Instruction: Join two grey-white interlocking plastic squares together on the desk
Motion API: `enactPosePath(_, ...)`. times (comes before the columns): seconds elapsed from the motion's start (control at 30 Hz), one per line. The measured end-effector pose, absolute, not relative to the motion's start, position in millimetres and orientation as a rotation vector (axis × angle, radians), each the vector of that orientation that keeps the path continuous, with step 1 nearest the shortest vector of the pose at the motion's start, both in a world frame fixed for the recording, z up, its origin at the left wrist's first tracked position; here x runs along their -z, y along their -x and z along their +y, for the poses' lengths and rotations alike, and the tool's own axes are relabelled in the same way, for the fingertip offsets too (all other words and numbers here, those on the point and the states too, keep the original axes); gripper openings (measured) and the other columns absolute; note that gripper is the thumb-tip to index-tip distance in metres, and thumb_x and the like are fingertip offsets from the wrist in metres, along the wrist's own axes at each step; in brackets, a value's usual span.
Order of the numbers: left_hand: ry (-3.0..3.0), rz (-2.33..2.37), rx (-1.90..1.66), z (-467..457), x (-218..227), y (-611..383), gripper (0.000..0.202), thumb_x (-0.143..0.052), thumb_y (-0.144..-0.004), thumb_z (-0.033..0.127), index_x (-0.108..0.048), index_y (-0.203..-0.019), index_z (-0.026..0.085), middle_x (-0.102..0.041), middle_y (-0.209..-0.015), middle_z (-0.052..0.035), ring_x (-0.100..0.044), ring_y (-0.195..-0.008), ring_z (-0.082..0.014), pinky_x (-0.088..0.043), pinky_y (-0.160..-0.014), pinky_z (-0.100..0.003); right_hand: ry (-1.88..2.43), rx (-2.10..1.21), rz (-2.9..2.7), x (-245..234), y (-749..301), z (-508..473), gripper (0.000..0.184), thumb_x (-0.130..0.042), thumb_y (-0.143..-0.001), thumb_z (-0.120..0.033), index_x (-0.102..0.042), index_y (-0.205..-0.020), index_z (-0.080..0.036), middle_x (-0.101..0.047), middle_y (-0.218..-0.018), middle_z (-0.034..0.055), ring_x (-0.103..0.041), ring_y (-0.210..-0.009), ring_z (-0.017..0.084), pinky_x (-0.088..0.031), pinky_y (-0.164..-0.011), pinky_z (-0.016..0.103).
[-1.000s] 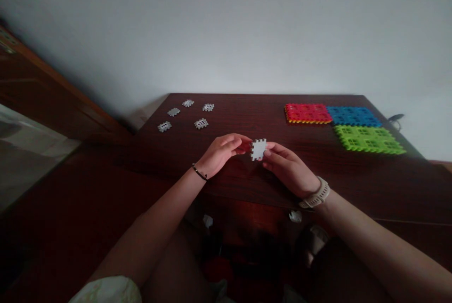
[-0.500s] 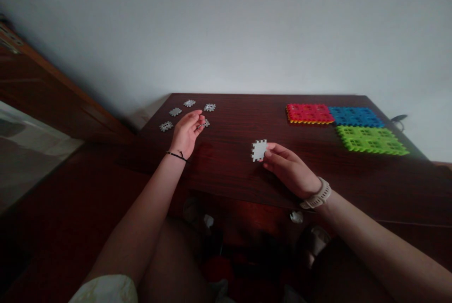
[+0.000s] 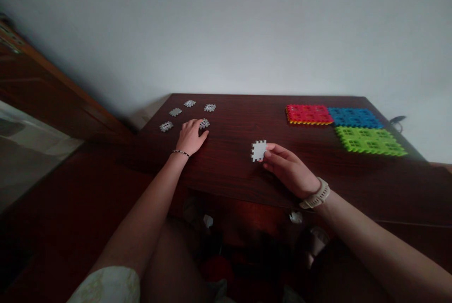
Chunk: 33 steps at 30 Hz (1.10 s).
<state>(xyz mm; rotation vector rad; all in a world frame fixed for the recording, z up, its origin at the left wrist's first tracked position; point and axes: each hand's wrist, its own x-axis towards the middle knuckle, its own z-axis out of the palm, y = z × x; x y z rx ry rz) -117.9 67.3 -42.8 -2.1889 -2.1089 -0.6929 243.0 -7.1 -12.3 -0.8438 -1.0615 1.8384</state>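
Note:
My right hand (image 3: 287,169) pinches a flat grey notched tile (image 3: 259,150) by its right edge, holding it upright just above the dark wooden table (image 3: 247,171). My left hand (image 3: 191,136) lies further left on the table, fingers curled down over another grey tile (image 3: 204,123), fingertips touching it. Three more grey tiles (image 3: 189,103) lie loose just beyond and left of that hand.
At the table's far right lie three flat mats built of tiles: red (image 3: 308,113), blue (image 3: 354,117) and green (image 3: 369,140). A white wall rises behind the table. A wooden frame (image 3: 52,91) runs along the left. My knees sit below the near edge.
My left hand left the tile held at the centre, reached left to the loose grey tiles and has come down on one. My right hand kept its tile nearly still.

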Motion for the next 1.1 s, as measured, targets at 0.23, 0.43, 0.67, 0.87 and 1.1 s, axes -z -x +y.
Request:
enactPosePath(0.23,2.195,-2.11,0.595,69.5,47.5,118.5,0.042,-0.06,-0.103,0.037,-0.065,-0.142,0.02,-0.063,-0.148,-0.017,-0.054,-0.137,-0.0375,-0.045,-0.118,-0.056,0.843,-1.839,-1.067,12.5,-242.6,-7.6,0.027,-0.091,-0.086,-0.044,-0.079,-0.104,-0.027,-0.075,-0.104,0.0018,-0.065,-0.094,0.017,-0.053,-0.087,0.032)
enactPosePath(0.43,2.198,-2.118,0.616,67.7,44.7,116.7,0.04,-0.061,-0.103,0.036,-0.066,-0.139,0.019,-0.064,-0.144,-0.0174,-0.057,-0.134,-0.0373,-0.046,-0.116,-0.055,0.842,-1.847,-1.054,14.3,-243.3,-7.1,0.026,-0.091,-0.087,-0.043,-0.079,-0.104,-0.027,-0.075,-0.105,0.0012,-0.065,-0.094,0.016,-0.053,-0.087,0.03)
enactPosePath(0.67,2.249,-2.05,0.713,65.8,41.2,110.2,0.025,-0.068,-0.1,0.035,-0.069,-0.122,0.022,-0.071,-0.132,-0.0136,-0.063,-0.123,-0.0347,-0.049,-0.112,-0.052,0.853,-1.839,-1.062,14.8,-243.4,-7.0,0.027,-0.09,-0.087,-0.043,-0.079,-0.105,-0.027,-0.076,-0.106,0.0019,-0.066,-0.094,0.017,-0.053,-0.087,0.032)
enactPosePath(0.87,2.309,-2.013,0.772,59.5,34.9,98.2,0.017,-0.072,-0.099,0.037,-0.067,-0.108,0.023,-0.074,-0.118,-0.0107,-0.066,-0.115,-0.0326,-0.052,-0.106,-0.049,0.85,-1.838,-1.069,13.6,-242.8,-7.5,0.027,-0.091,-0.086,-0.044,-0.079,-0.104,-0.027,-0.075,-0.105,0.0021,-0.065,-0.094,0.017,-0.053,-0.086,0.03)
enactPosePath(1.1,2.387,-1.949,0.825,53.7,34.0,80.8,0.019,-0.069,-0.097,0.024,-0.068,-0.116,0.022,-0.075,-0.122,-0.0107,-0.066,-0.116,-0.0329,-0.052,-0.109,-0.05,0.864,-1.812,-1.07,14.7,-243.2,-6.8,0.028,-0.091,-0.086,-0.044,-0.078,-0.104,-0.027,-0.075,-0.103,0.0022,-0.065,-0.094,0.018,-0.052,-0.086,0.032)
